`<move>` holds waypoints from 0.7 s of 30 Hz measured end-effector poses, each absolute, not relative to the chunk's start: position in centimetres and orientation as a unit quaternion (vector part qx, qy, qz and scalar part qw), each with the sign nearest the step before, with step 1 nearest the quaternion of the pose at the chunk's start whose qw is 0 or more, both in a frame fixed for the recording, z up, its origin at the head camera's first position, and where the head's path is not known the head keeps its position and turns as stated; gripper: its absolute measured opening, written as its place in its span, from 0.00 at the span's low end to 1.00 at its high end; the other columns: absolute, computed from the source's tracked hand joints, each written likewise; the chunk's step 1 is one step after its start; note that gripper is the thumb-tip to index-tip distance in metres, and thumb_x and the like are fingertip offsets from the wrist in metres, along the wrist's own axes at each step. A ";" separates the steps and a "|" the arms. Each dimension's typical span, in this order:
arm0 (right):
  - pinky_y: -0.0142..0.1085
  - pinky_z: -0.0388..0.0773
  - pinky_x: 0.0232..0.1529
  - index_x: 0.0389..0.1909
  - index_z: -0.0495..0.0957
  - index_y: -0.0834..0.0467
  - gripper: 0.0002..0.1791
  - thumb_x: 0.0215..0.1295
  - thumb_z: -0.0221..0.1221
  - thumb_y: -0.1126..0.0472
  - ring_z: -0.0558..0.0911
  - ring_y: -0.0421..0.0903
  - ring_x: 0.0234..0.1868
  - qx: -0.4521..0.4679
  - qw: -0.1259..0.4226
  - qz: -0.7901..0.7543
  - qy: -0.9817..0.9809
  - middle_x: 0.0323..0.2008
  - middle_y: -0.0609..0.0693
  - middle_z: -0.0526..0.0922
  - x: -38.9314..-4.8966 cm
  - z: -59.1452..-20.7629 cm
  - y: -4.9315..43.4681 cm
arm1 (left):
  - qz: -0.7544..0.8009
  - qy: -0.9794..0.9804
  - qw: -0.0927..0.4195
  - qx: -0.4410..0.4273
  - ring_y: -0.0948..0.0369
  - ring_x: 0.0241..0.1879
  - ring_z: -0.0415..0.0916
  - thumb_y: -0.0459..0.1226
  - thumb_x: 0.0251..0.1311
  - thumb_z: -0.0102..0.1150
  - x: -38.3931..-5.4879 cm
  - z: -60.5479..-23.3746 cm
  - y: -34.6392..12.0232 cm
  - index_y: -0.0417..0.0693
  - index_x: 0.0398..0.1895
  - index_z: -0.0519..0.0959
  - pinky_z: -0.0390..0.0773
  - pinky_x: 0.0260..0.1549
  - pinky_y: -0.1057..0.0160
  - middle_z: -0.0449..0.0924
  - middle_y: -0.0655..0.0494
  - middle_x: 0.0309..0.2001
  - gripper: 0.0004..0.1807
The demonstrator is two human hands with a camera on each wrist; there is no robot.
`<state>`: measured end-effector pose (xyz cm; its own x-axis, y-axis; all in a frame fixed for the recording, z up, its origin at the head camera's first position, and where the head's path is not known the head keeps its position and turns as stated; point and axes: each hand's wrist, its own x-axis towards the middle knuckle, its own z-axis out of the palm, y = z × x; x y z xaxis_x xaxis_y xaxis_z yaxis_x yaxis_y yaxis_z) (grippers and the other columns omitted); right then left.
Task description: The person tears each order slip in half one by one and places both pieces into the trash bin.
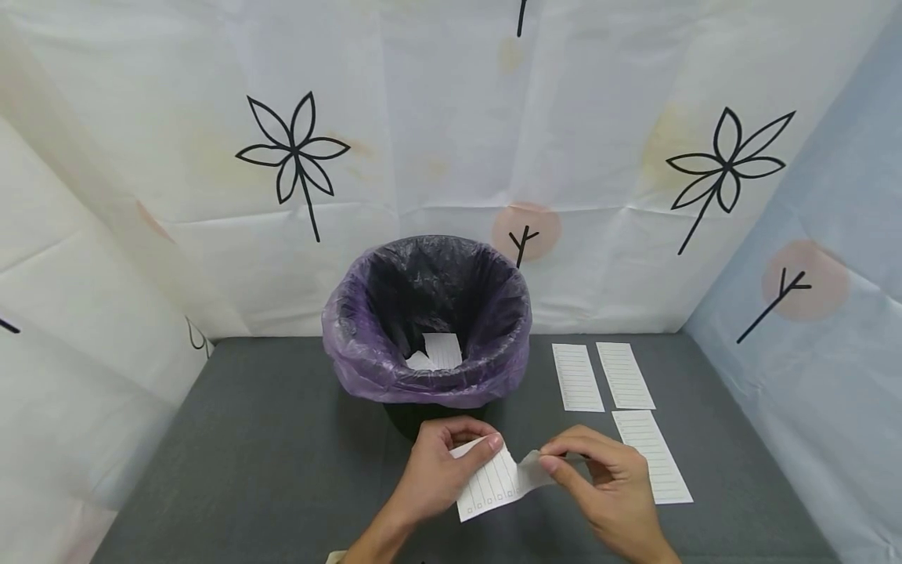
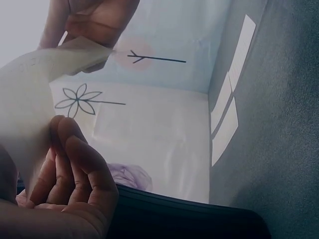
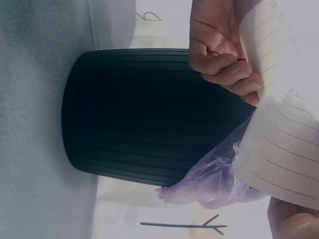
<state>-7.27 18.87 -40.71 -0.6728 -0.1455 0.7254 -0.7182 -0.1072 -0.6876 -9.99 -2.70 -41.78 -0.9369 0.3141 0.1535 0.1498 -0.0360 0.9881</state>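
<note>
A white lined checklist sheet (image 1: pixel 489 487) is stretched between the two hands, in front of the bin. My left hand (image 1: pixel 438 468) grips its left part, thumb on top and fingers underneath. With thumb and forefinger, my right hand (image 1: pixel 609 484) pinches the right part, which bends up and away. A ragged notch shows at the sheet's upper edge between the hands. Behind them stands a dark ribbed trash can (image 3: pixel 149 117) with a purple plastic bag (image 1: pixel 430 388) folded over its rim. White paper pieces (image 1: pixel 442 351) lie inside the bag.
Two lined sheets (image 1: pixel 579 377) (image 1: pixel 625 376) lie side by side on the grey table (image 1: pixel 268 446), right of the can. A third sheet (image 1: pixel 655 462) lies nearer, partly behind the right hand. Patterned white cloth (image 1: pixel 437 157) hangs at the back and sides.
</note>
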 end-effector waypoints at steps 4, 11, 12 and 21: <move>0.30 0.79 0.41 0.40 0.82 0.73 0.14 0.54 0.62 0.88 0.82 0.47 0.39 0.344 0.225 0.672 -0.616 0.36 0.61 0.84 -7.3 -40.4 19.0 | 0.704 0.690 0.056 0.160 0.66 0.23 0.80 0.34 0.65 0.66 -10.2 -41.9 -2.8 0.33 0.38 0.85 0.78 0.23 0.70 0.86 0.45 0.30 0.09; 0.31 0.79 0.42 0.40 0.81 0.75 0.09 0.58 0.62 0.84 0.81 0.48 0.39 0.341 0.235 0.685 -0.599 0.37 0.60 0.85 -7.3 -39.8 19.3 | 0.715 0.683 0.049 0.141 0.66 0.24 0.80 0.31 0.64 0.65 -10.3 -42.0 -3.0 0.30 0.39 0.84 0.77 0.24 0.71 0.85 0.44 0.30 0.09; 0.31 0.79 0.42 0.40 0.81 0.75 0.10 0.58 0.62 0.84 0.81 0.48 0.39 0.342 0.236 0.687 -0.596 0.37 0.61 0.85 -7.3 -39.8 19.3 | 0.716 0.683 0.048 0.136 0.66 0.24 0.80 0.31 0.64 0.65 -10.3 -42.0 -2.9 0.30 0.39 0.83 0.77 0.24 0.71 0.85 0.43 0.31 0.09; 0.30 0.78 0.39 0.39 0.80 0.77 0.10 0.57 0.61 0.87 0.80 0.48 0.40 0.356 0.254 0.701 -0.564 0.37 0.60 0.84 -7.2 -39.0 19.3 | 0.733 0.675 0.031 0.078 0.65 0.26 0.80 0.31 0.63 0.67 -10.3 -42.3 -3.1 0.29 0.40 0.83 0.77 0.26 0.71 0.86 0.43 0.34 0.10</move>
<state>-7.23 19.29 -39.02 -0.6173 -0.0452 0.7855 -0.7575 -0.2358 -0.6088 -10.25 -3.08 -42.28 -0.9859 0.1503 0.0733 0.0609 -0.0860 0.9944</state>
